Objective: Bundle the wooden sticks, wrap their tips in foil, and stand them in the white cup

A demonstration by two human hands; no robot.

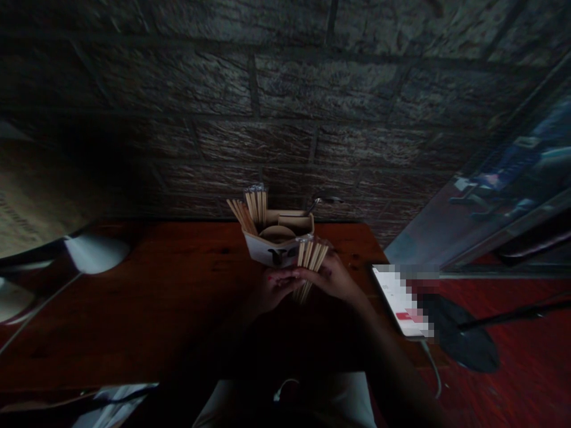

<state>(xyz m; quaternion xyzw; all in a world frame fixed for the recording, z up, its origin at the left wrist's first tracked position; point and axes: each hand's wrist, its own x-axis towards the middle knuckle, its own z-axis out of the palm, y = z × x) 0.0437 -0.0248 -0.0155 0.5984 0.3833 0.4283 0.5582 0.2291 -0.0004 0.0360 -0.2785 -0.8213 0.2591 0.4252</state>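
A bundle of wooden chopsticks (311, 260) stands tilted just in front of a white holder box (276, 248) at the far middle of a reddish wooden table (178, 297). My right hand (334, 278) is wrapped round the bundle. My left hand (274, 288) meets it from the left, fingertips pinched on the lower part of the same sticks. Inside the box, more chopsticks (250, 211) stick up at its left side, and a metal spoon handle (323, 202) pokes out at the right.
A phone (401, 300) with a cable lies to the right, beside a dark lamp base (464, 339). A white lamp head (96, 251) reaches in from the left. A stone-pattern wall (285, 107) rises behind the table; papers (111, 401) lie at the lower left.
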